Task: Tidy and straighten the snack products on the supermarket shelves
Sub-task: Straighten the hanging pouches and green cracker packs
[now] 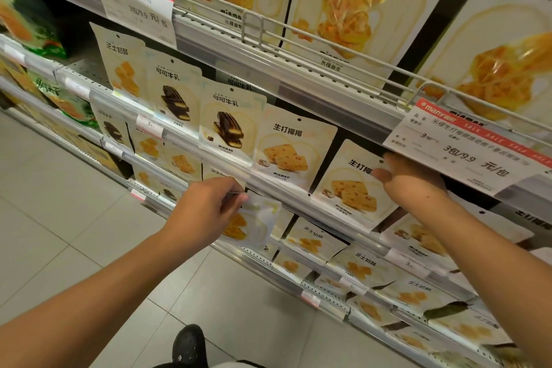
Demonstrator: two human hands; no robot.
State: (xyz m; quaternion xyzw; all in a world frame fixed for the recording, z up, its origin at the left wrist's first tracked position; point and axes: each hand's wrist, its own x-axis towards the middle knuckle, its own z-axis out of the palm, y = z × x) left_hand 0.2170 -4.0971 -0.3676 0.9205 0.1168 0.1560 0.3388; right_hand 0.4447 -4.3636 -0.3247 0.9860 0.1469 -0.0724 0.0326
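Nearest the camera: a black perforated shoe (190, 345) on the pale tiled floor (74, 218), bottom centre. Both forearms reach up and forward to the shelving. Left hand (209, 206) is closed on the top edge of a cheese snack pouch (254, 222), thumb and fingers pinching it; pouch sits on the lower shelf, just under the clear rail (268, 188) of the middle shelf, tilted and partly blurred. Right hand (412, 182) is higher and to the right, fingers loosely curled, thumb out, resting against the top right corner of a coconut biscuit pouch (352, 185); cannot tell whether it actually grips the pouch. That pouch leans to the right on the middle shelf, beside another coconut pouch (291, 148) standing straighter. Further left on the same shelf: two chocolate pouches (228, 125), then one cheese pouch (124, 63), all upright behind the rail. Lower shelves to the right hold more cheese pouches (363, 266), several lying slanted and overlapping. A red-and-white sale tag (466, 140) hangs from the upper shelf edge, just above the right hand; a second tag (134, 0) hangs farther left. Top shelf, farthest: large cream boxes (352, 9) behind a wire guard (254, 27). Green packets (27, 21) at far left.
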